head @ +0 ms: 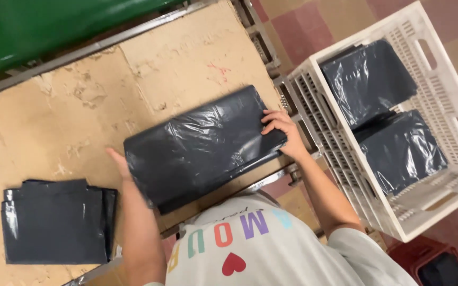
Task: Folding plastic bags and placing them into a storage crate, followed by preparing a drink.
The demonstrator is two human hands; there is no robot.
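A dark grey plastic-wrapped flat package (203,147) lies tilted on the worn cardboard-covered table (133,69). My left hand (119,161) presses flat against its left edge. At the package's right end, my right hand (283,131) grips with fingers curled over the top. Both hands hold the package between them.
A flat stack of dark plastic bags (54,220) lies at the table's front left. A white slatted crate (451,175) on the right holds two more dark wrapped packages (369,79) (404,151). A green surface (33,26) is at top left, a red crate (414,254) at bottom right.
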